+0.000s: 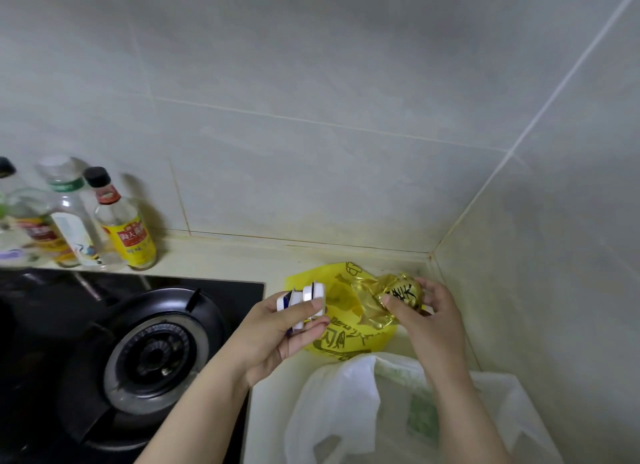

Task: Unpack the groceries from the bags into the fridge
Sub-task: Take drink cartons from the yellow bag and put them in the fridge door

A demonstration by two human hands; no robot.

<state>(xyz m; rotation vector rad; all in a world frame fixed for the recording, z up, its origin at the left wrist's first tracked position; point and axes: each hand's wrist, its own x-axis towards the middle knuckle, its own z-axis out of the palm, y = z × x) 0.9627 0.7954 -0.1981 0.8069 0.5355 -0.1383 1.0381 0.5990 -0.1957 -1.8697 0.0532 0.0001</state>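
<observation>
White bag [339, 394] below wrists; left hand [277, 339] grips cups [304, 297], right hand [429, 321] pinches yellow bag [346, 342]: steady it, lift cups clear.

Large pale grey tiles on the back wall [311, 82], meeting a second tiled wall [571, 204] at a corner on the right. Yellowed sealant along the base. Cream countertop [221, 255] below. Black glass gas hob [69, 283] set in at left, with round burner [152, 354]. Condiment bottles [121, 228] standing against the back wall. Soft, even light.
</observation>
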